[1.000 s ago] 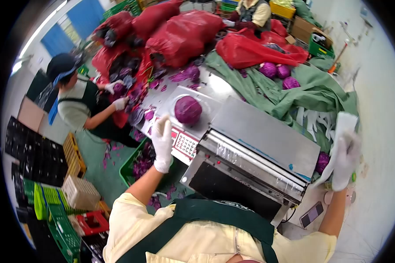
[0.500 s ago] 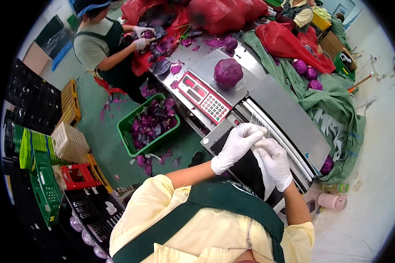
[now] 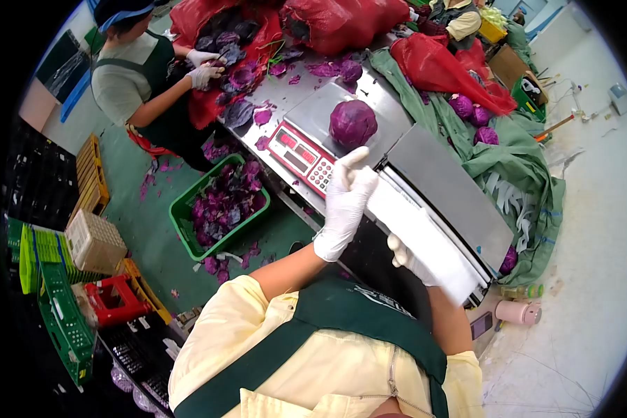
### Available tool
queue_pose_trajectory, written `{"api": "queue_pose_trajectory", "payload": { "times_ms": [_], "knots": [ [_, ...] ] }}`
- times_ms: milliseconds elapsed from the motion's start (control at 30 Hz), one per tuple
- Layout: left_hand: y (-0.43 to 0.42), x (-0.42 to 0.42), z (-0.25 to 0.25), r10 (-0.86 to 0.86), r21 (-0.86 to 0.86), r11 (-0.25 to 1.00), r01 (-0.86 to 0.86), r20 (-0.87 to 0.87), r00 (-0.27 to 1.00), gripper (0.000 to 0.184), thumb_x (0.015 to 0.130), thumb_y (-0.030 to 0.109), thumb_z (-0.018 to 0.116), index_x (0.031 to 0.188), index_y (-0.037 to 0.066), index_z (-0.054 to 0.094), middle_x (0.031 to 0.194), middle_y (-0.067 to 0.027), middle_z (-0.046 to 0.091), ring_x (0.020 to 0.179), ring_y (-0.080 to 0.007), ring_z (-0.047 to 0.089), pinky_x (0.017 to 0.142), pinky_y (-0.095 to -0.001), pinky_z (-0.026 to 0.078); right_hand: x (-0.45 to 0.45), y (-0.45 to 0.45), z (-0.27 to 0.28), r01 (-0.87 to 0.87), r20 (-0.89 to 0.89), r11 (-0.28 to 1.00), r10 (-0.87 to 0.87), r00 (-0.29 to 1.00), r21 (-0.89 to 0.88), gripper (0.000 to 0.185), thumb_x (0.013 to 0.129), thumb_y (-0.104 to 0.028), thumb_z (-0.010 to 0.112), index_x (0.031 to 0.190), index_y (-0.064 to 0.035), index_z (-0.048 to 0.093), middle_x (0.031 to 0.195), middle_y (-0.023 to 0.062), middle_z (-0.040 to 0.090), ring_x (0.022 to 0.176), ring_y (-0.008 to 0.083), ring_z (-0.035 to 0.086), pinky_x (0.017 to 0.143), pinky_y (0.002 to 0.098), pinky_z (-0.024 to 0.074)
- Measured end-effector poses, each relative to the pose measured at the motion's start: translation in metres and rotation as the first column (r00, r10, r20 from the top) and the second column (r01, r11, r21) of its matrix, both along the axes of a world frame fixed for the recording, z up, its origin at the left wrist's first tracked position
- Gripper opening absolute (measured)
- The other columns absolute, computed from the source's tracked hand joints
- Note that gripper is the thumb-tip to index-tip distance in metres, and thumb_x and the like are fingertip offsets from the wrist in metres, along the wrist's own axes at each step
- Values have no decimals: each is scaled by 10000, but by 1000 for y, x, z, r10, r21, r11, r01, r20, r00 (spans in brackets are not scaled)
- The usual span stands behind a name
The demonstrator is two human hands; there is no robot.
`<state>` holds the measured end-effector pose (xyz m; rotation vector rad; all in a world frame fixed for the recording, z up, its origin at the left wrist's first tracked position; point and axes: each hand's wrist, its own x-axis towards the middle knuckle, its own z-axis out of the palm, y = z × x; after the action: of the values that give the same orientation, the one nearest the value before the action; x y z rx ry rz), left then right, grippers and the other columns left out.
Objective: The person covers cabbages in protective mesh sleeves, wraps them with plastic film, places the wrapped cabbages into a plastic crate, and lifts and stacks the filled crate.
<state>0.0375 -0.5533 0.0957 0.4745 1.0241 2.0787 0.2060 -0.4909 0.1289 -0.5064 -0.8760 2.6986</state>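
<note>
Both my hands wear white gloves. My left hand (image 3: 345, 202) is at the upper end of a sheet of white plastic film (image 3: 425, 233), its fingers bent on the film's corner and one finger pointing up towards the cabbage. My right hand (image 3: 407, 261) is lower down at the film's near edge, fingers curled, partly hidden by the sheet. The film slants over the rollers of a wrapping machine (image 3: 447, 182). A purple cabbage (image 3: 353, 123) sits on the machine's steel plate, just beyond my left fingers. The red-framed keypad panel (image 3: 303, 157) is partly covered by my left hand.
A co-worker (image 3: 136, 76) in gloves handles cabbage leaves at the left. A green crate (image 3: 219, 209) of purple leaves stands on the floor. Red mesh sacks (image 3: 345, 24) lie at the back. Green cloth (image 3: 512, 160) and loose cabbages (image 3: 470, 108) are at the right.
My hands, close together before, have moved apart, the left up and left, the right down and left. The film, bunched between them earlier, is now spread out as a wide sheet.
</note>
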Motion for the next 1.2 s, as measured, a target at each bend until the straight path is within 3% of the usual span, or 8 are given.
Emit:
{"api": "queue_pose_trajectory", "payload": {
  "times_ms": [100,167,433,533,633,900,1033,1200],
  "knots": [
    [1,-22,3,38,-4,999,-39,-118,992,280,889,11,592,1167,-9,567,955,-36,614,838,-88,586,762,-221,491,-22,4,34,-267,451,808,2,892,524,699,814,-432,691,1268,47,461,991,170,634,710,223,679,643,302,583],
    [1,-36,5,-23,-70,998,1,-312,950,271,885,0,597,1156,-12,607,982,-46,644,856,-87,599,772,-219,489,-25,-8,38,91,128,995,-97,987,49,553,839,-269,695,1257,22,480,1017,88,640,831,146,659,692,271,574],
    [25,-70,-4,-334,-29,937,348,218,917,261,912,201,628,1084,7,603,879,-62,658,761,-108,626,700,-239,525,-40,30,-13,162,-268,938,-78,960,308,317,977,-188,479,1181,36,573,927,64,659,731,120,623,691,245,523],
    [23,-58,12,-485,-51,854,518,281,828,235,932,170,595,1108,18,627,867,-46,665,725,-105,623,680,-233,523,-81,21,-16,367,35,631,-531,847,683,403,977,-220,508,1314,2,499,1196,98,584,1084,158,555,972,270,418],
    [28,-45,-4,-106,-163,987,-13,-697,709,145,832,116,665,950,48,713,1004,-93,649,1026,-186,579,853,-306,454,-102,7,-33,459,-101,656,-507,856,599,447,957,-177,549,1357,0,458,1359,78,463,1192,141,463,1024,268,358],
    [33,-59,2,270,172,933,-315,-914,302,195,709,92,740,901,124,735,1139,-127,614,1252,-326,440,1020,-414,337,-106,16,-31,336,9,838,-376,926,429,358,921,-255,623,1194,-32,561,1056,5,603,925,70,560,841,220,464],
    [35,-61,-22,-43,54,996,73,-432,901,58,862,80,645,899,45,617,977,-75,646,975,-182,586,912,-334,443,-106,16,-55,499,5,725,-569,822,475,213,903,-253,648,975,-67,574,968,-16,592,849,59,554,774,212,470],
    [40,-71,-24,-651,-59,743,667,166,741,299,924,182,586,1176,41,511,1011,-21,580,872,-64,543,723,-208,467,-107,40,-33,590,43,786,-606,794,185,229,988,-267,491,846,-89,521,804,24,563,774,152,555,783,312,479]
  ]
}}
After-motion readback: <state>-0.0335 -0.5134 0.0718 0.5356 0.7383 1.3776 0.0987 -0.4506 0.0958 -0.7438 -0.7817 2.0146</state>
